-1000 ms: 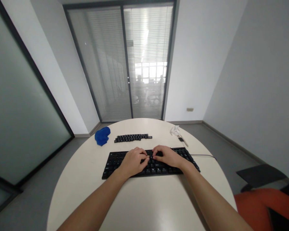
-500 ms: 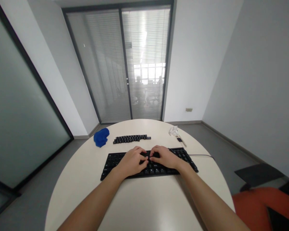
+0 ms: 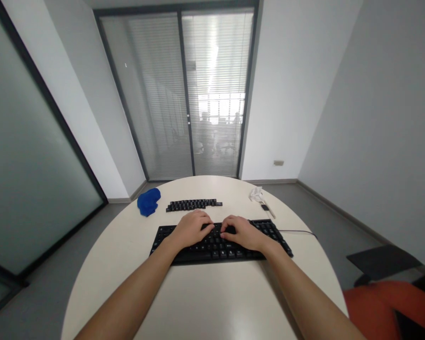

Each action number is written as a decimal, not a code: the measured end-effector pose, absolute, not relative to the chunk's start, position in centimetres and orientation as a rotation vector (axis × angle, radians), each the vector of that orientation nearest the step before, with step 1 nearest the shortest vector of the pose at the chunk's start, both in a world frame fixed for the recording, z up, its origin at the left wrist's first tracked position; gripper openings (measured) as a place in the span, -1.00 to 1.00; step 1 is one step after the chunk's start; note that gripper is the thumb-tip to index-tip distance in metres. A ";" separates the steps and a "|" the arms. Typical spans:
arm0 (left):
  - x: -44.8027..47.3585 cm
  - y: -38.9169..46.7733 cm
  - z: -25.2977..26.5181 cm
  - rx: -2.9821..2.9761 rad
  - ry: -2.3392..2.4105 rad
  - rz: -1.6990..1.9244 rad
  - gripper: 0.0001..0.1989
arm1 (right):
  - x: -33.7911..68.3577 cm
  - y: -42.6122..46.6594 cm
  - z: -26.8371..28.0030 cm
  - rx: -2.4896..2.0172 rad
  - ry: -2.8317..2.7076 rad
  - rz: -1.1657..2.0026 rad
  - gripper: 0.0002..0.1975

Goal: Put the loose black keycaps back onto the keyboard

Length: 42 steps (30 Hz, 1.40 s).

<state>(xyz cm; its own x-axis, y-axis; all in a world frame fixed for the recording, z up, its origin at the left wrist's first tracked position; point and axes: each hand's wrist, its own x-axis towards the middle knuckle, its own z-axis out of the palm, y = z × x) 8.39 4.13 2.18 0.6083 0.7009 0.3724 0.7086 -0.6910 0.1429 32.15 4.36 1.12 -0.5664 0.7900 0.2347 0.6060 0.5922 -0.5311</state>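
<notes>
A black keyboard [image 3: 201,257] lies in front of me, with both hands over its middle. My left hand [image 3: 191,229] reaches across its upper part, fingers stretched forward and the thumb apart from them; I see nothing held in it. Just to its right, my right hand [image 3: 246,232] rests low over the keys. Its thumb and index finger curl together in a pinch at the key area; whatever is between the tips is too small to make out. Beyond the keyboard, loose black keycaps [image 3: 193,204] lie in rows on the table.
The round, cream-coloured table [image 3: 212,302] bears a crumpled blue cloth [image 3: 148,202] at the left. A crumpled white tissue [image 3: 256,193] and a thin light-coloured tool with a black part [image 3: 265,207] lie at the right. A cable [image 3: 297,231] runs off the right edge, near a red chair [image 3: 378,309].
My left hand has moved up and away from the right fingertips, towards the keyboard's far edge, and its fingers have straightened. The right hand has hardly moved.
</notes>
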 end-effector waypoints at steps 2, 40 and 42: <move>8.2 5.9 2.2 -2.614 -1.386 -0.560 -0.79 | 32.1 4.4 1.2 -1.114 -2.373 0.553 -0.89; 7.6 1.3 -0.5 -2.721 -1.597 -1.191 -0.85 | 31.2 3.4 2.0 -1.177 -2.427 0.476 -0.93; 7.5 1.3 -0.9 -2.745 -1.610 -1.201 -0.84 | 31.2 3.4 2.1 -1.181 -2.427 0.481 -0.93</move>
